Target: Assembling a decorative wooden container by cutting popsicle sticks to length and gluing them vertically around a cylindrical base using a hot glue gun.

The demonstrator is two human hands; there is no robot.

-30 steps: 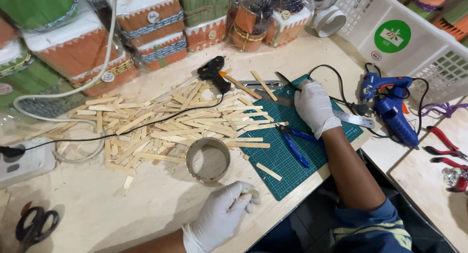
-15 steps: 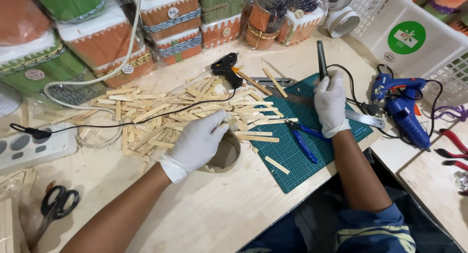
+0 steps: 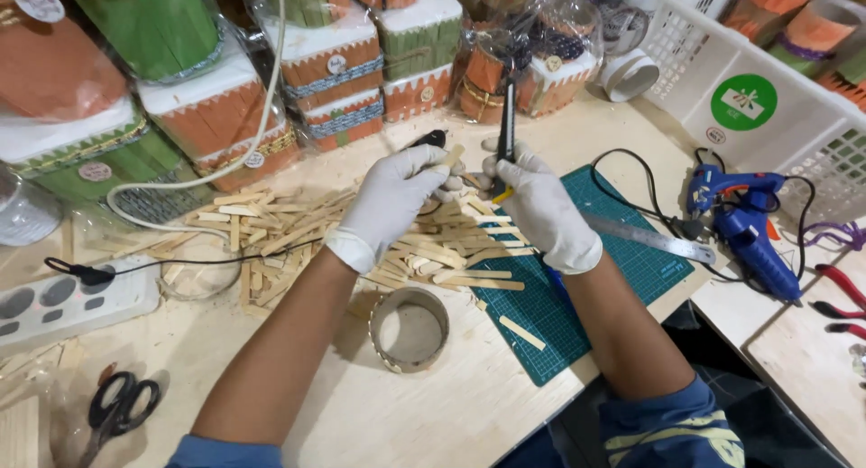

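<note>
Two gloved hands meet at frame centre: a wooden stick point(image 3: 451, 156) is pinched in the left hand point(image 3: 390, 200), a craft knife point(image 3: 506, 125) gripped in the right hand point(image 3: 539, 206). Cutting is best directed away from fingers, above the surface point(image 3: 433, 414).

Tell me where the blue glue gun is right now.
In the head view, the blue glue gun lies at the right of the table, just past the green cutting mat and steel ruler, beside the white basket.
</note>
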